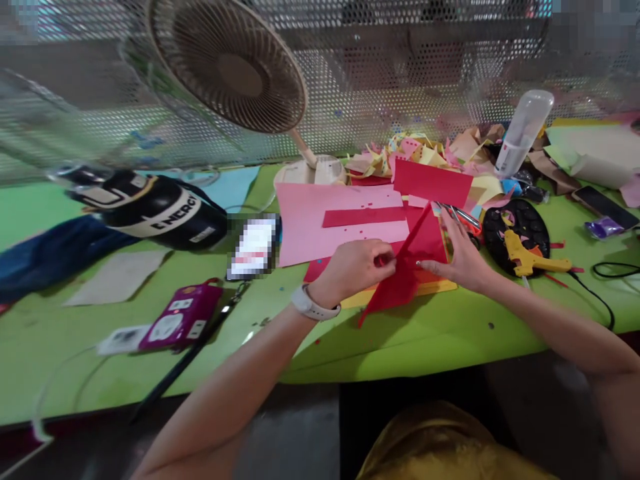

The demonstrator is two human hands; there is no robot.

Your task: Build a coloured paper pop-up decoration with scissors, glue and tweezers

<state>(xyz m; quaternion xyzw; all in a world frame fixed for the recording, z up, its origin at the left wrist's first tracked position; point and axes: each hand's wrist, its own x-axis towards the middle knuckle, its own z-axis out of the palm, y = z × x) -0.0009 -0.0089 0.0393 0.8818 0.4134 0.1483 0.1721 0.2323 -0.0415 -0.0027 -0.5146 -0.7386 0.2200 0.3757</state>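
left hand (357, 267): fingers curled | right hand (460, 257): thumb, fingers apart | forearms (240, 380) angled inward

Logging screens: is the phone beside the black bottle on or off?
On: the phone shows a bright, mostly white screen, unlike the dark phone at right.

1. Bare green tabletop (440, 340) lies open in front of the papers, along the near edge.
2. A raised red sheet (417, 230) blocks the gap between left hand (355, 267) and right hand (463, 260).
3. Rightward, the glue gun (533, 255) and its cord (594, 293) obstruct.
4. Behind, paper scraps (413, 157) and a fan (235, 70) crowd the way.
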